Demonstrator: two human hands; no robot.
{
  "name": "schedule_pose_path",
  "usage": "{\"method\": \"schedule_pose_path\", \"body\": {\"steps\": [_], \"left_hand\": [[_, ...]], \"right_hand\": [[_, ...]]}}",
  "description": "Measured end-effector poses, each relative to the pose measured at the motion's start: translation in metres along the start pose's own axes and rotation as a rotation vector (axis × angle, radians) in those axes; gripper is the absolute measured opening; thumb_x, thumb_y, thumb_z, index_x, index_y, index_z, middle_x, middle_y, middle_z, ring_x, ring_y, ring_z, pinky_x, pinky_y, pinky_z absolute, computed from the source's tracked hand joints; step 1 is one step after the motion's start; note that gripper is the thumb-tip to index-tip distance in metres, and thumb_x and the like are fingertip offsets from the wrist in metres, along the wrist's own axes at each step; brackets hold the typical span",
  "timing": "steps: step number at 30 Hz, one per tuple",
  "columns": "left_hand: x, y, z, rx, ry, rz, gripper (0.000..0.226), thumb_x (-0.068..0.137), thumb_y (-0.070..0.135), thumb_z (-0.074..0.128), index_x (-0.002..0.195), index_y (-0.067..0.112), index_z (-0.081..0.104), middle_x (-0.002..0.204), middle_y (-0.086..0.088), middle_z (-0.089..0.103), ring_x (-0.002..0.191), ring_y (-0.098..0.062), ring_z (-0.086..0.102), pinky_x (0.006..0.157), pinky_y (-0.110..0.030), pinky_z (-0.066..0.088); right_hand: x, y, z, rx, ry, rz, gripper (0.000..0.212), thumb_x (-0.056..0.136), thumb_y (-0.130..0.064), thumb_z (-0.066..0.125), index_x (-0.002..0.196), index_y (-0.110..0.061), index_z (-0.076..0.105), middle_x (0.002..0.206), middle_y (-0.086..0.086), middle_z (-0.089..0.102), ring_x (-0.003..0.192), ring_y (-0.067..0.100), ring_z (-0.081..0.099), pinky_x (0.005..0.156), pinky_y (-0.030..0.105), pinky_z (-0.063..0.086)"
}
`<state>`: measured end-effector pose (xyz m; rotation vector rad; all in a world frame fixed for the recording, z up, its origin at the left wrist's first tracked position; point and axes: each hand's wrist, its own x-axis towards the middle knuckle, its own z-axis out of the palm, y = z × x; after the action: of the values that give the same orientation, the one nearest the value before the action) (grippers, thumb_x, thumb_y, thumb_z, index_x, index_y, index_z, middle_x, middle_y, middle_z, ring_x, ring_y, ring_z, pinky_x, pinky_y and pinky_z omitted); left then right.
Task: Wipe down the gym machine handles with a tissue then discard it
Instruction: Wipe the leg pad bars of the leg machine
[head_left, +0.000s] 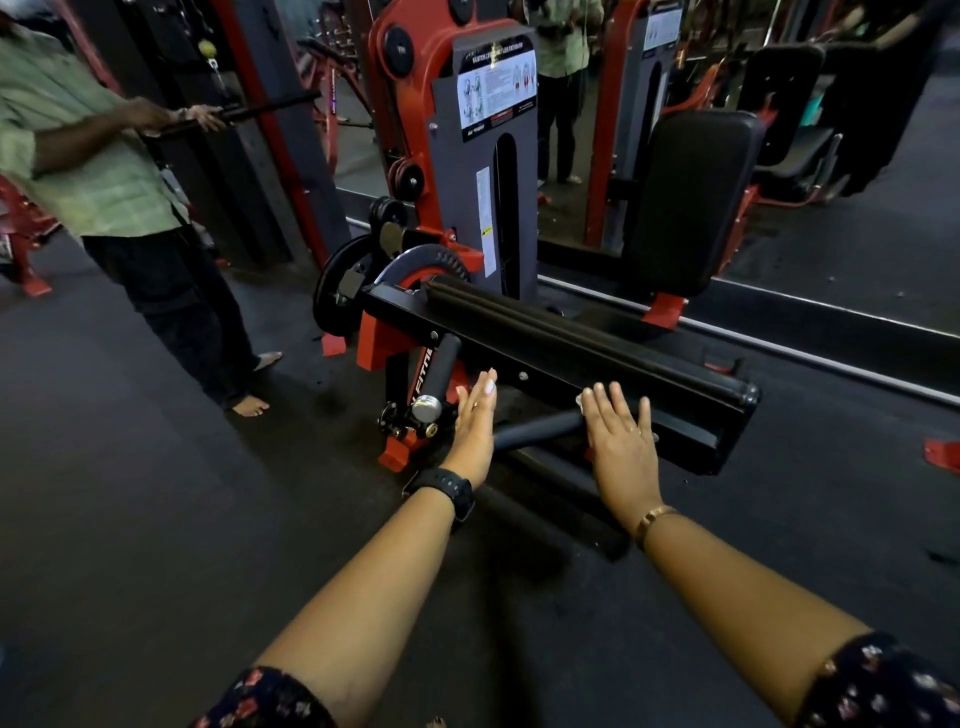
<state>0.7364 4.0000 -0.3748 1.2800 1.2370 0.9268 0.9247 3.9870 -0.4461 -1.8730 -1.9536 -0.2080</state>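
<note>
Flatly, right hand (621, 441) presses tissue (580, 401) against handle's (535, 430) end.

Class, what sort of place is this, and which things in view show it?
Most likely a gym: a red-and-black weight machine carrying an exercise chart, a padded backrest, and a grip handle.

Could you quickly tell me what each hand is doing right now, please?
Left hand: open, fingers straight, holding nothing.
Right hand: open, flat over the handle, white tissue edge showing beside its fingers.
</note>
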Motion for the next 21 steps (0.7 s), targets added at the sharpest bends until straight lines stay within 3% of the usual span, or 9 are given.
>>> {"method": "schedule_pose_path", "body": {"steps": [1, 3, 5, 8, 11, 13, 15, 18, 21], "left_hand": [[0.002, 0.0, 0.0, -0.041, 0.013, -0.029, 0.091, 0.076, 0.081, 0.031, 0.152, 0.032, 0.022, 0.161, 0.013, 0.005, 0.148, -0.006, -0.006, 0.113, -0.028, 0.007], [0.003, 0.003, 0.001, -0.097, 0.028, -0.061, 0.08, 0.086, 0.074, 0.025, 0.152, 0.029, 0.022, 0.162, 0.008, -0.001, 0.148, -0.008, -0.006, 0.116, -0.03, 0.003], [0.001, 0.01, 0.002, -0.129, 0.034, -0.056, 0.059, 0.101, 0.052, 0.009, 0.153, 0.025, 0.018, 0.161, 0.007, -0.005, 0.148, -0.009, -0.005, 0.116, -0.03, 0.002], [-0.003, 0.011, 0.002, -0.155, -0.002, -0.017, 0.056, 0.103, 0.04, -0.002, 0.153, 0.022, 0.015, 0.161, 0.007, 0.0, 0.148, -0.009, -0.001, 0.11, -0.023, 0.006], [-0.007, 0.007, 0.0, -0.203, -0.015, -0.012, 0.058, 0.101, 0.042, -0.004, 0.153, 0.023, 0.014, 0.162, 0.006, 0.003, 0.149, -0.011, 0.001, 0.113, -0.025, 0.005], [-0.01, 0.007, -0.001, -0.228, -0.033, -0.018, 0.06, 0.1, 0.046, -0.005, 0.153, 0.025, 0.014, 0.162, 0.004, 0.003, 0.149, -0.014, 0.002, 0.117, -0.031, 0.004], [-0.011, 0.008, -0.001, -0.224, -0.049, -0.022, 0.061, 0.1, 0.047, -0.005, 0.153, 0.025, 0.014, 0.162, 0.003, 0.002, 0.149, -0.015, 0.004, 0.117, -0.03, 0.005], [-0.013, 0.005, -0.001, -0.108, -0.005, -0.013, 0.056, 0.104, 0.042, 0.005, 0.153, 0.018, 0.015, 0.162, 0.0, 0.005, 0.149, -0.012, 0.004, 0.113, -0.022, 0.008], [-0.012, -0.004, -0.006, 0.239, -0.029, 0.044, 0.078, 0.09, 0.06, 0.042, 0.154, 0.025, 0.012, 0.162, 0.004, 0.001, 0.148, -0.012, -0.007, 0.117, -0.031, 0.001]], "right_hand": [[0.006, 0.0, -0.001, -0.004, -0.005, 0.015, 0.07, 0.077, 0.005, 0.07, 0.141, -0.008, 0.044, 0.145, 0.012, 0.045, 0.139, 0.031, 0.034, 0.116, 0.05, 0.01], [0.009, -0.005, -0.003, 0.047, -0.008, 0.06, 0.066, 0.081, 0.004, 0.066, 0.142, -0.009, 0.043, 0.147, 0.011, 0.043, 0.141, 0.031, 0.03, 0.117, 0.05, 0.008], [0.001, -0.02, -0.001, 0.207, 0.019, 0.149, 0.068, 0.087, 0.013, 0.049, 0.148, -0.009, 0.03, 0.156, 0.011, 0.026, 0.146, 0.029, 0.015, 0.118, 0.046, -0.002], [-0.015, -0.061, 0.004, 0.438, 0.029, 0.252, 0.088, 0.075, 0.026, 0.033, 0.152, -0.011, 0.012, 0.159, 0.008, 0.0, 0.147, 0.023, -0.006, 0.118, 0.039, -0.009], [-0.027, -0.105, 0.002, 0.52, -0.032, -0.018, 0.092, 0.075, 0.026, 0.037, 0.151, -0.015, 0.006, 0.156, -0.002, -0.006, 0.144, 0.012, -0.016, 0.117, 0.031, -0.015], [-0.032, -0.12, -0.004, 0.549, -0.067, -0.143, 0.082, 0.085, 0.017, 0.041, 0.152, -0.015, 0.006, 0.154, -0.006, -0.01, 0.143, 0.009, -0.019, 0.113, 0.024, -0.02], [-0.034, -0.11, -0.005, 0.511, -0.029, -0.19, 0.07, 0.09, 0.007, 0.034, 0.152, -0.013, 0.007, 0.156, -0.001, -0.006, 0.145, 0.015, -0.01, 0.116, 0.026, -0.017], [-0.037, -0.068, 0.007, 0.406, 0.022, -0.15, 0.075, 0.083, 0.012, 0.033, 0.152, -0.01, 0.014, 0.157, 0.009, 0.008, 0.146, 0.028, 0.01, 0.119, 0.037, -0.003], [-0.024, -0.037, 0.004, 0.4, 0.024, 0.157, 0.082, 0.079, 0.024, 0.032, 0.152, -0.007, 0.01, 0.158, 0.01, 0.001, 0.148, 0.028, 0.004, 0.119, 0.037, -0.005]]}}
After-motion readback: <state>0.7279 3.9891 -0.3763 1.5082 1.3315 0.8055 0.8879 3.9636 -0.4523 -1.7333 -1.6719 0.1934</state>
